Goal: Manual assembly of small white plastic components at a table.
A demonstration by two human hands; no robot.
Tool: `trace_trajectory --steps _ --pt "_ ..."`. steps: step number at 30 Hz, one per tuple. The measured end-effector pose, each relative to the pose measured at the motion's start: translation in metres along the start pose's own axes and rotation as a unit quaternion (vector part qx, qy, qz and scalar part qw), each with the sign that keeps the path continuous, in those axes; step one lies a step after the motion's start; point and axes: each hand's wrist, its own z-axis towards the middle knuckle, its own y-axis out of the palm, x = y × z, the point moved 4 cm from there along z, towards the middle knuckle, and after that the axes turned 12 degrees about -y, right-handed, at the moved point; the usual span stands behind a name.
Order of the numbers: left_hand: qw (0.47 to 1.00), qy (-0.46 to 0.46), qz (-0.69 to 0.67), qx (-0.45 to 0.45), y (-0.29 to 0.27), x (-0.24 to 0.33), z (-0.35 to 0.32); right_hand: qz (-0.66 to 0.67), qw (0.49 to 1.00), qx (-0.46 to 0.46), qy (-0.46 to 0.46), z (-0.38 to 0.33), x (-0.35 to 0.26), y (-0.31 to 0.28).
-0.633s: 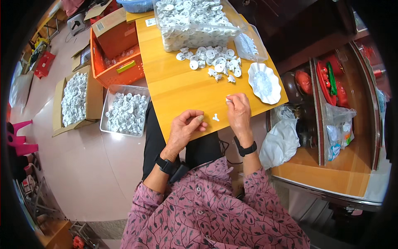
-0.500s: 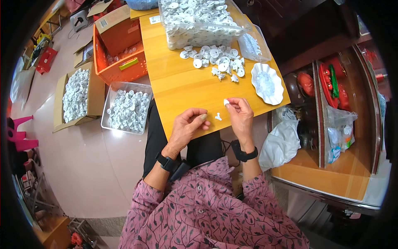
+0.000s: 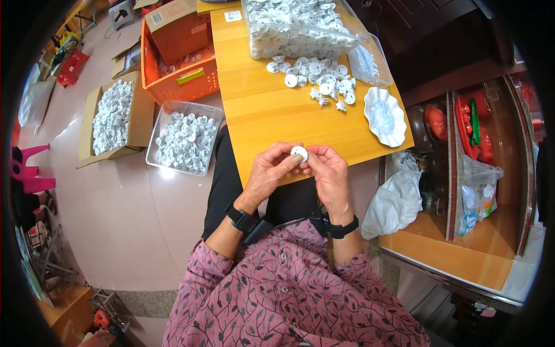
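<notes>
I see both hands raised together at the near edge of the wooden desk (image 3: pixel 272 110). The left hand (image 3: pixel 270 173) and the right hand (image 3: pixel 329 173) pinch one small white round part (image 3: pixel 299 153) between their fingertips, each closed on it from its own side. The part sits just off the desk edge, above the person's lap.

Further off on the desk lies a loose heap of white parts (image 3: pixel 318 84), and beyond it a clear bag full of the same parts (image 3: pixel 295 26). A white scalloped dish (image 3: pixel 384 115) stands at the desk's right edge.

On the floor to the left I note a clear tray of white parts (image 3: pixel 184 141), a cardboard box of parts (image 3: pixel 113 115) and, further away, an orange crate (image 3: pixel 185 52). A white plastic bag (image 3: pixel 396 202) hangs at the right, beside a wooden shelf unit (image 3: pixel 462 231).
</notes>
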Motion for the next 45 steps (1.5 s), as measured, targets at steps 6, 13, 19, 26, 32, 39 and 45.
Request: trace_trajectory --steps 6,13,19,26,32,39,45 --pt "0.986 -0.043 -0.16 0.028 -0.008 -0.009 0.0 -0.191 0.977 0.05 -0.078 -0.007 -0.018 -0.005" --pt "0.972 -0.037 -0.23 0.003 -0.011 0.0 -0.003 -0.491 0.838 0.054 -0.23 -0.026 -0.026 -0.031" --pt "0.976 -0.027 -0.213 0.021 -0.01 0.003 -0.004 -0.662 0.682 -0.089 -0.299 -0.035 -0.026 -0.01" --pt "0.978 -0.032 -0.206 0.01 -0.009 0.003 -0.004 -0.663 0.678 -0.096 -0.302 -0.041 -0.023 -0.011" --pt "0.979 -0.038 -0.198 0.013 -0.009 0.003 -0.004 -0.645 0.679 -0.097 -0.337 -0.039 -0.018 -0.02" --pt "0.979 -0.041 -0.198 0.011 -0.009 0.003 -0.004 -0.612 0.711 -0.086 -0.336 -0.036 -0.017 -0.022" --pt "0.98 -0.04 -0.192 0.007 -0.009 0.003 -0.003 -0.496 0.829 0.002 -0.257 -0.023 -0.013 -0.033"
